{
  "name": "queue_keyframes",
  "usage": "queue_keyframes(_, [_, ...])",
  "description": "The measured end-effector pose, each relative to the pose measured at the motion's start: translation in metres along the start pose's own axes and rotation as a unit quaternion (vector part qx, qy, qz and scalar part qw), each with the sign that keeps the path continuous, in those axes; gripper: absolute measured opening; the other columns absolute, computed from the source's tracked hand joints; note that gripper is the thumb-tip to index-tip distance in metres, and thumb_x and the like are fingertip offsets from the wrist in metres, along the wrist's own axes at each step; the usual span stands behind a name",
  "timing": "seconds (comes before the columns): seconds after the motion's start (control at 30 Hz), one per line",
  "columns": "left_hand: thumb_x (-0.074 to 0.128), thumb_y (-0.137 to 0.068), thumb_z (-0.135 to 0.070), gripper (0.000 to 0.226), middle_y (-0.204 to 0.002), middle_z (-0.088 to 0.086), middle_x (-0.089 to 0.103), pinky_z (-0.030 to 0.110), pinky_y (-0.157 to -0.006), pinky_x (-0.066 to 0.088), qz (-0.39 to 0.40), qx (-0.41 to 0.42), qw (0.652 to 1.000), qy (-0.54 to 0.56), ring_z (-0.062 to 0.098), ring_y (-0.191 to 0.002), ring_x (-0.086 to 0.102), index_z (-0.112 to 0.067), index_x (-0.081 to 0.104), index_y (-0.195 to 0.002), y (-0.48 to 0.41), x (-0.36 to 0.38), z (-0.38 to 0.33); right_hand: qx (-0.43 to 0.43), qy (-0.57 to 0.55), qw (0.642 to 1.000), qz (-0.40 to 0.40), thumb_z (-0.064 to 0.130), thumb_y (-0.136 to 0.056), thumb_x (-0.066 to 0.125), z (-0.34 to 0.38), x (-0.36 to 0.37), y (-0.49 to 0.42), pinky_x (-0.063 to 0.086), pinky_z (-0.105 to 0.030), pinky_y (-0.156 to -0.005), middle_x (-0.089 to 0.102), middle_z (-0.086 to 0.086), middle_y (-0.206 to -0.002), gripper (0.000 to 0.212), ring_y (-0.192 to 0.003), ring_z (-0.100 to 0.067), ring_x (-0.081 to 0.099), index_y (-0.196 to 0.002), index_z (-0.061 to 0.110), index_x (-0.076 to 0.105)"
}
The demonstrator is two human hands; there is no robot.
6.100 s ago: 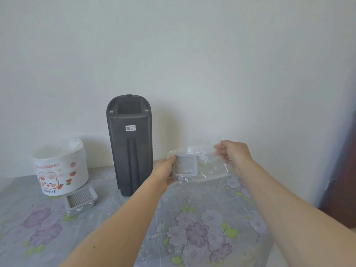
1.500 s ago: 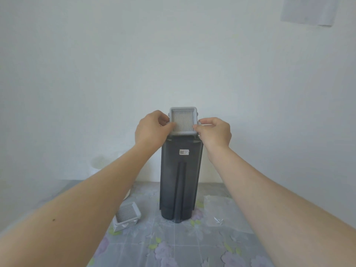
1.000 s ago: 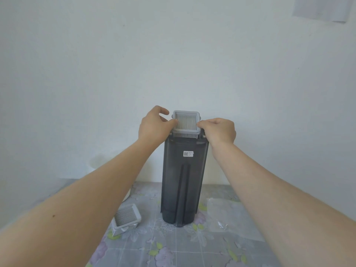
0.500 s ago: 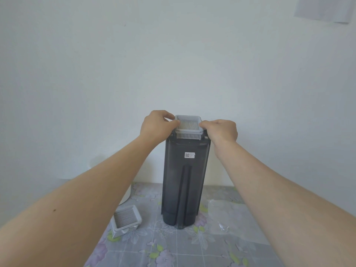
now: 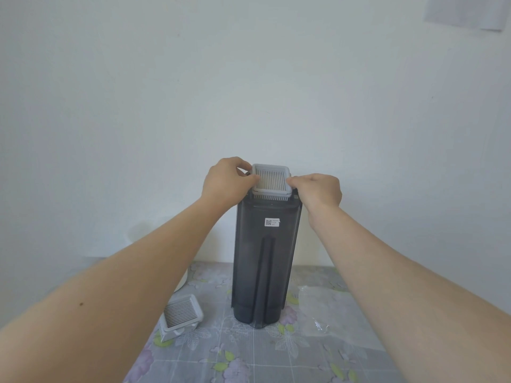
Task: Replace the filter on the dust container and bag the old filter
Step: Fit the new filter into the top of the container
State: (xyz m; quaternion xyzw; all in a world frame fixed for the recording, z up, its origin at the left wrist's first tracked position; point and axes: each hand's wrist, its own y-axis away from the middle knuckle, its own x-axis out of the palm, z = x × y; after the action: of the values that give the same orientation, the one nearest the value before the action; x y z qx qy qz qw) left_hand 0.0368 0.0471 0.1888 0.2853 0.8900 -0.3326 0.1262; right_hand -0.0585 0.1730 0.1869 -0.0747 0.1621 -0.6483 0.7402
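Nearest the camera, the desk point(image 5: 249, 360) under its flowered cover carries the old filter point(image 5: 181, 316), lying tilted at the left just beside the foot of the dust container point(image 5: 264, 258). The clear bag point(image 5: 329, 310) lies flat on the right, empty as far as can be told, so bagging is not yet done.

Farther out, the dark container stands upright on its narrow base. On its top sits the new filter point(image 5: 271, 179), gripped at its left edge by the left hand point(image 5: 225, 179) and at its right edge by the right hand point(image 5: 318, 190), fingers pinched on the frame. The filter looks only partly seated, its frame raised above the container's rim.

The likely risks come from that tall, slim stance. Pressing down off-centre could tip the container toward the wall behind or sideways onto the old filter. Uneven pressure from the two hands could cock the frame in its slot so it jams. Fingertips near the pleats could crush them.

A white tub point(image 5: 154, 244), mostly hidden by the left forearm, stands near the wall.
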Motion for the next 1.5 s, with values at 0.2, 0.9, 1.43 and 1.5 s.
queue_keyframes(0.2, [0.062, -0.082, -0.027, 0.025, -0.102, 0.001, 0.062, 0.030, -0.071, 0.046, -0.020, 0.022, 0.998, -0.061, 0.019, -0.089, 0.059, -0.019, 0.067, -0.105, 0.000, 0.005, 0.003, 0.004, 0.023, 1.000, 0.007, 0.017, -0.072, 0.071, -0.004, -0.001, -0.002, 0.046, -0.025, -0.069, 0.067, -0.001, -0.075, 0.015, -0.076, -0.021, 0.061, -0.059, 0.019, 0.063])
queue_keyframes(0.9, [0.046, -0.093, -0.046, 0.047, -0.155, -0.005, 0.027, 0.045, -0.116, 0.021, 0.066, 0.070, 0.988, -0.117, 0.017, -0.145, 0.011, -0.036, 0.045, -0.139, -0.002, 0.007, 0.027, -0.114, 0.089, 0.969, 0.200, 0.028, -0.092, 0.053, -0.016, -0.001, -0.002, 0.035, -0.031, -0.113, 0.049, 0.010, -0.144, 0.043, -0.131, -0.011, 0.045, -0.134, 0.036, 0.053])
queue_keyframes(1.43, [0.052, -0.090, -0.047, 0.050, -0.152, -0.006, 0.033, 0.039, -0.115, 0.019, 0.064, 0.067, 0.995, -0.035, 0.015, -0.144, 0.015, -0.039, 0.044, -0.138, 0.000, 0.015, 0.037, -0.091, 0.004, 0.976, 0.197, 0.026, -0.091, 0.050, -0.033, 0.006, 0.001, 0.039, -0.021, -0.090, 0.055, 0.014, -0.120, 0.045, -0.105, -0.008, 0.053, -0.135, 0.040, 0.052])
queue_keyframes(1.5, [0.047, -0.087, -0.052, 0.055, -0.150, -0.004, 0.035, 0.040, -0.116, 0.020, 0.069, 0.064, 0.995, -0.035, 0.017, -0.143, 0.017, -0.038, 0.043, -0.139, 0.001, 0.017, 0.038, -0.089, 0.008, 0.976, 0.197, 0.026, -0.092, 0.049, -0.032, 0.007, 0.000, 0.040, -0.022, -0.092, 0.055, 0.012, -0.121, 0.045, -0.105, -0.009, 0.053, -0.135, 0.040, 0.051])
